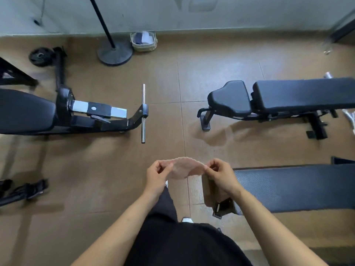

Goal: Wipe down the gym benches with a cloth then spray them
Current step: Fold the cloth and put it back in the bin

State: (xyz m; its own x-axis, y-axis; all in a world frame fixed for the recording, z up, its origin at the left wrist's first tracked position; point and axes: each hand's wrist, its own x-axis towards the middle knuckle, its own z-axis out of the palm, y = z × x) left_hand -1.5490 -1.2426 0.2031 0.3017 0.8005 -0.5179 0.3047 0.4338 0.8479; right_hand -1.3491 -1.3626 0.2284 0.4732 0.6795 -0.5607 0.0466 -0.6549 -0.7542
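We are pinching the pink cloth (187, 167) with left hand (156, 174) and right hand (221, 175); a loose pinch could be dropping it.

Single head-worn wide-angle view, looking steeply down and forward from standing height. The person's own torso and forearms fill the bottom centre, close to the lens. Floor (107, 169) dominates the mid-frame; the wall (230, 14) beyond it closes the top edge. Straight lines bow toward the edges. No second view.
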